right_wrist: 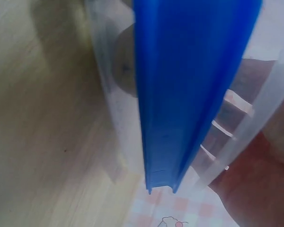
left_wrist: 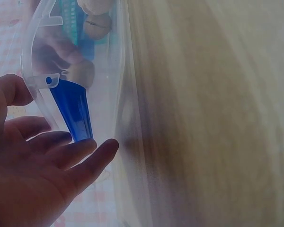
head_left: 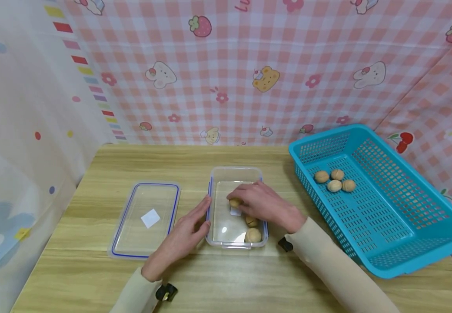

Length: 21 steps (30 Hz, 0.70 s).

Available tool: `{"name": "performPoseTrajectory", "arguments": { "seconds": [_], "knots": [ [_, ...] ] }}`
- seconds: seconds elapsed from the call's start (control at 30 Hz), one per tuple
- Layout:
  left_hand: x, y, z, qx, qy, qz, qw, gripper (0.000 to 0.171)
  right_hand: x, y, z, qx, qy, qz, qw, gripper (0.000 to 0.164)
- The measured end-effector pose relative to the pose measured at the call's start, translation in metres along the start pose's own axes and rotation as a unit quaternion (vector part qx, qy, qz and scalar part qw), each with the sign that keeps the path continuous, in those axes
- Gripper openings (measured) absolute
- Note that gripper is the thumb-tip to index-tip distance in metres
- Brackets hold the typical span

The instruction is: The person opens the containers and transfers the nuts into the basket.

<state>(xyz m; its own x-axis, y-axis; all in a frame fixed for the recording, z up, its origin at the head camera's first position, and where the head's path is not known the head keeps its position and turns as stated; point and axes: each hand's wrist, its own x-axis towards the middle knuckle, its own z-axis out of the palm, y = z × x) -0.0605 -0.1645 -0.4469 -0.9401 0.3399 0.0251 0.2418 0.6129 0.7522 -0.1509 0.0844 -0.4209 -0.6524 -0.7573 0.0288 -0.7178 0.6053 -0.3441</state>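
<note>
A clear plastic food container (head_left: 222, 230) with blue side clips stands without its lid at the table's middle. Two walnuts, the front one (head_left: 253, 235) and another (head_left: 251, 221) behind it, lie along its right side. Reaching in over the right wall, my right hand (head_left: 263, 202) pinches a further walnut (head_left: 234, 202) above a small white paper square (head_left: 235, 211). The fingers of my left hand (head_left: 183, 232) are extended and touch the container's left wall. In the left wrist view those fingertips lie by a blue clip (left_wrist: 75, 106).
A clear lid (head_left: 151, 195) with a blue seal and a white paper square (head_left: 150, 218) lies left of the container. On the right stands a turquoise basket (head_left: 382, 226) holding several walnuts (head_left: 334, 186). Patterned cloth (head_left: 226, 65) hangs behind the table.
</note>
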Motion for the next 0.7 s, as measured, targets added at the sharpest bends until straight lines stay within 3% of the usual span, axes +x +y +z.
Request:
{"name": "performPoseTrajectory", "arguments": {
  "seconds": [0.7],
  "knots": [
    [-0.001,-0.001,0.001,-0.002,0.005,0.008,1.0000,0.061,-0.027,-0.014,-0.018,0.097,0.070,0.005,0.993,0.034]
  ]
}}
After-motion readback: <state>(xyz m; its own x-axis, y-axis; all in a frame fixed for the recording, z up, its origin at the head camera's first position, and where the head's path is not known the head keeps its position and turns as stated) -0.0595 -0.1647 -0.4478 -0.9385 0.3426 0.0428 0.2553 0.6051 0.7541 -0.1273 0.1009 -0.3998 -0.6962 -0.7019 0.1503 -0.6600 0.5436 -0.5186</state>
